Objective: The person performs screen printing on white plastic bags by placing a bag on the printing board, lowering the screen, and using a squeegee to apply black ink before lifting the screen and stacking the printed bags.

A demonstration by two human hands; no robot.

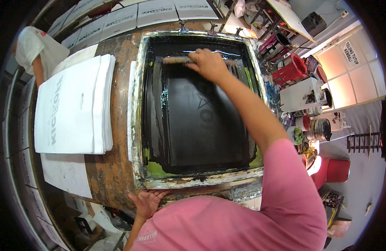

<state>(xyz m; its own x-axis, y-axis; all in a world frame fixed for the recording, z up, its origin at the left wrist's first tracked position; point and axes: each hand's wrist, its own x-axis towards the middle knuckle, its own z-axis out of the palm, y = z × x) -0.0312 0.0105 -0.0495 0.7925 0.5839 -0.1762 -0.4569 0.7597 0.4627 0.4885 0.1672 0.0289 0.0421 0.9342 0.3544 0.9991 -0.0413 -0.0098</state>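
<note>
A screen-printing frame [139, 125], crusted with dried paint, lies on a worn wooden table [114, 125]. Black ink coats most of its mesh [203, 142], where a star outline shows faintly; green shows at the edges. Toward the frame's far end, my right hand [207, 64] is closed around the wooden handle of a squeegee [174, 60] that lies crosswise over the ink. At the near edge, my left hand [147, 203] is open, fingers spread beside the frame's underside. White material [131, 111] peeks out beneath the frame's left side.
Left of the frame is a stack of printed white sheets or bags [71, 108]. Clamps [212, 28] sit along the far rim. Paint tubs, including a red bucket [290, 69], crowd the right side. Another person's sleeve [40, 48] is at the far left, near shelves of printed white pieces [117, 21].
</note>
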